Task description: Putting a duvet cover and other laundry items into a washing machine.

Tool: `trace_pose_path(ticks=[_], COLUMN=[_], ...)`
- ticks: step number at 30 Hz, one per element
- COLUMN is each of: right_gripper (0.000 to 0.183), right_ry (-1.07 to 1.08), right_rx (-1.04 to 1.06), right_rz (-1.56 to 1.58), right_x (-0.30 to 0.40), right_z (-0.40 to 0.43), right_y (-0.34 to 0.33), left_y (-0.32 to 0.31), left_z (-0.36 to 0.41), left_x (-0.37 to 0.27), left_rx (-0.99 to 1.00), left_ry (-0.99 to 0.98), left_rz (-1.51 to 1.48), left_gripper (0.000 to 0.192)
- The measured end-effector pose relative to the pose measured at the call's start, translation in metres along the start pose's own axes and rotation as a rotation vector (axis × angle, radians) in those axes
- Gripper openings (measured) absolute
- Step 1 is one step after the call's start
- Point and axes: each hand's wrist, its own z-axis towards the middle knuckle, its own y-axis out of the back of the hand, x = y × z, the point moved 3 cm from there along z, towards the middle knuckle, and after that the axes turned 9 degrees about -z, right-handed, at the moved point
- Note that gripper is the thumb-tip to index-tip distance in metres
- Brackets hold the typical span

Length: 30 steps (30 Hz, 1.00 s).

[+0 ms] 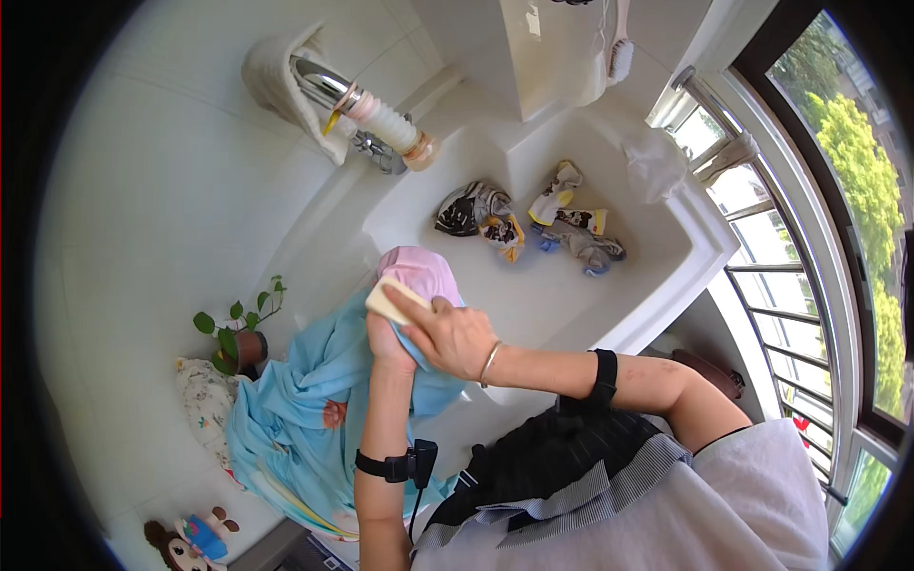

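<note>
My right hand (457, 335) holds a cream bar of soap (397, 300) against a pink part of cloth (421, 271). Beneath the bar, my left hand (389, 339) grips the light blue fabric (321, 364) just below the pink part; its fingers are mostly hidden. The fabric spreads in folds to the lower left, over the near side of the white sink (543, 300). Farther inside the basin lie a black and grey patterned cloth (471, 208), a white and yellow sock (557, 194) and several other small printed or grey garments (589, 243).
A chrome faucet (325, 82) with a ribbed extension (389, 125) reaches over the basin's far left side. A potted plant (250, 346) stands left of the fabric, and a doll (193, 539) lies lower left. A brush (620, 57) hangs at the top. Metal railings (778, 268) run along the window.
</note>
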Motion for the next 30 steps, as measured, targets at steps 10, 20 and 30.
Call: trace_pose_path(ticks=[10, 20, 30], right_gripper=[0.048, 0.05, 0.05], right_ry=[-0.191, 0.056, 0.05], right_rx=[-0.043, 0.053, 0.021], right_rz=[0.0, -0.026, -0.031], right_x=[-0.029, -0.012, 0.006], right_z=[0.05, 0.022, 0.003], right_y=[-0.001, -0.01, 0.003], left_y=[-0.057, -0.023, -0.031], left_z=[-0.017, -0.003, -0.003], left_x=[0.025, 0.003, -0.003], left_rx=[0.004, -0.011, 0.062], left_ry=[-0.078, -0.044, 0.007], left_rz=[0.093, -0.082, 0.006], left_gripper=[0.051, 0.044, 0.052])
